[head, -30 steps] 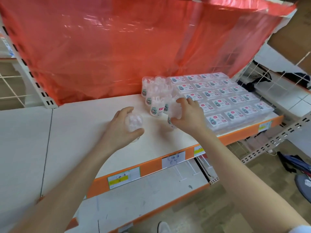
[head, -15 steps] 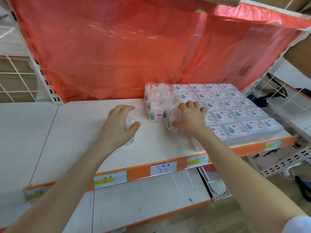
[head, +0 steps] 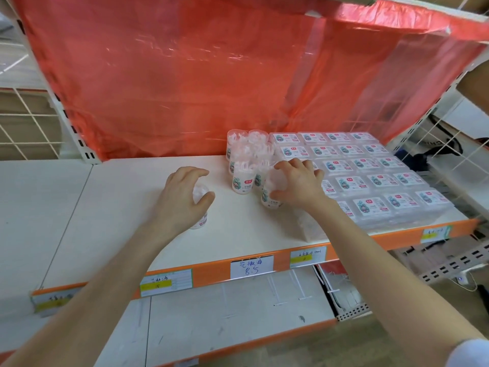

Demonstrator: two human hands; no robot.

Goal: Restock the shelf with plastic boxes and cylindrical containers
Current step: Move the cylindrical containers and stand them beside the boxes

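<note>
Here, white shelf [head: 119, 207], red sheet [head: 185, 75], left hand [head: 180, 197] gripping clear container [head: 199, 193], right hand [head: 299, 186] seemingly gripping labelled container [head: 270, 200].

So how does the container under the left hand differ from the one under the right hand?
The left-hand container stands alone on the bare shelf, apart from the cluster of cylinders. The right-hand container sits at that cluster's front, near the flat boxes. The left hand hides most of the left-hand container, while the right-hand container shows its printed label below the right hand. Both are clear plastic cylinders gripped from above.
</note>
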